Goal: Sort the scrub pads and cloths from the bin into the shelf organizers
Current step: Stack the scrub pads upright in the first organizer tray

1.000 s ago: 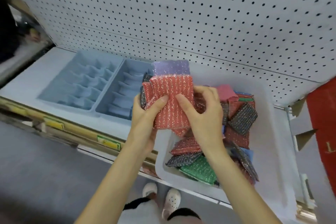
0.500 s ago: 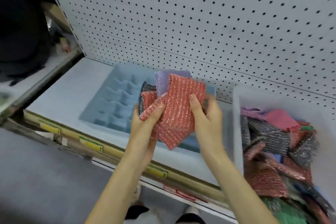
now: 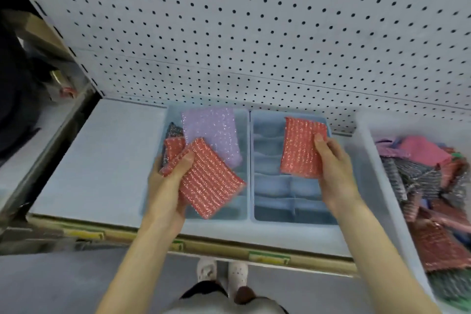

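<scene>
My left hand grips a fanned stack of scrub pads over the left blue organizer: a red glittery pad on top, a purple pad behind it, and smaller red and dark grey pads at the left. My right hand holds a single red scrub pad above the right blue organizer, whose divided compartments look empty. At the far right, the white bin holds a heap of several red, pink, grey and green pads.
Both organizers sit on a pale shelf against a white pegboard wall. The shelf's front rail carries yellow and green price tags. My shoes stand on the grey floor below. Dark clutter lies beyond the shelf's left end.
My hands have pulled apart: the right hand took one red pad off the stack and moved it right over the right organizer. The view has shifted left, away from the bin.
</scene>
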A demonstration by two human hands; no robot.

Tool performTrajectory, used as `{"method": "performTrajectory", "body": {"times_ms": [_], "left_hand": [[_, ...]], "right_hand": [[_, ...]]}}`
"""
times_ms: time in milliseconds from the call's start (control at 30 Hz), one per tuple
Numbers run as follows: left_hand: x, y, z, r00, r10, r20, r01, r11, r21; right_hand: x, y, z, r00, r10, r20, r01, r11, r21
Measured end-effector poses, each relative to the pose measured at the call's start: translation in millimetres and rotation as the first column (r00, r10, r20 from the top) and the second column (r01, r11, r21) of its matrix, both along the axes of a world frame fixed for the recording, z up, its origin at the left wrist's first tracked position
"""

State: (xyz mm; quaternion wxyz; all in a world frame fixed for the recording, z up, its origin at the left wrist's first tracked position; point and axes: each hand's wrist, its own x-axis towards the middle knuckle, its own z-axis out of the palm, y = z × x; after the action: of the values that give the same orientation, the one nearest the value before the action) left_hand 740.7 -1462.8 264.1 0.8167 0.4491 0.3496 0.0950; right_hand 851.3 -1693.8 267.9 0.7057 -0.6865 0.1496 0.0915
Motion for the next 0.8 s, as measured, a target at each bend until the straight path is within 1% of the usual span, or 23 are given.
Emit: {"method": "performTrajectory", "body": {"times_ms": [100,167,200,267,333,400,433,467,500,600,667,700,767,800], "left_hand": [[-5.6,22.0,-4.5,0.997,0.067,-0.029,-0.066,0.997,0.033],[-7.9,28.1,-7.2,0.998,0.058,-0.032,-0.057,0.997,0.045],[-7.4,28.6,-7.2,0.998,0.046,-0.032,-0.044,0.998,0.049],[-2.3,27.9,-10.6,1.0,0.007,-0.028,-0.006,0.999,0.039],[5.0,25.2,-15.5,0.999,-0.023,-0.033,0.023,0.999,0.022],[10.9,20.2,-22.4,0.998,-0.039,-0.048,0.04,0.999,0.022],[12.3,17.5,-27.5,0.997,-0.051,-0.056,0.053,0.998,0.033],[12.6,14.2,-32.8,0.996,-0.069,-0.056,0.071,0.997,0.041],[11.6,12.1,-39.1,0.995,-0.081,-0.054,0.084,0.995,0.049],[9.6,11.8,-52.1,0.995,-0.071,-0.075,0.078,0.993,0.091],[10.9,17.2,-56.3,0.995,-0.047,-0.086,0.055,0.994,0.096],[12.3,21.3,-58.7,0.995,-0.029,-0.095,0.039,0.993,0.107],[15.7,30.8,-63.3,0.992,-0.004,-0.129,0.023,0.989,0.147],[17.7,35.5,-65.3,0.99,0.0,-0.139,0.023,0.987,0.16]], "right_hand": [[41.7,-5.0,-6.6,0.995,0.062,0.075,-0.047,0.982,-0.184],[68.7,1.0,-11.0,0.967,0.195,0.165,-0.128,0.928,-0.349],[81.1,5.5,-13.8,0.932,0.293,0.214,-0.173,0.877,-0.449],[102.7,14.1,-20.9,0.835,0.486,0.258,-0.226,0.73,-0.645],[118.4,23.1,-29.8,0.742,0.64,0.202,-0.247,0.54,-0.804],[129.8,28.8,-42.9,0.67,0.735,0.105,-0.252,0.358,-0.899],[133.3,30.8,-49.9,0.651,0.757,0.058,-0.245,0.282,-0.928],[135.8,31.9,-57.2,0.645,0.763,0.031,-0.235,0.237,-0.943],[136.8,33.4,-63.6,0.652,0.757,0.031,-0.227,0.234,-0.945],[138.0,39.0,-78.1,0.672,0.734,0.1,-0.203,0.313,-0.928],[138.2,43.7,-83.8,0.666,0.739,0.101,-0.22,0.324,-0.92],[138.8,45.0,-85.4,0.678,0.726,0.117,-0.222,0.354,-0.909],[140.1,45.1,-87.9,0.717,0.677,0.168,-0.214,0.443,-0.871],[140.6,45.1,-89.0,0.719,0.67,0.182,-0.216,0.466,-0.858]]}}
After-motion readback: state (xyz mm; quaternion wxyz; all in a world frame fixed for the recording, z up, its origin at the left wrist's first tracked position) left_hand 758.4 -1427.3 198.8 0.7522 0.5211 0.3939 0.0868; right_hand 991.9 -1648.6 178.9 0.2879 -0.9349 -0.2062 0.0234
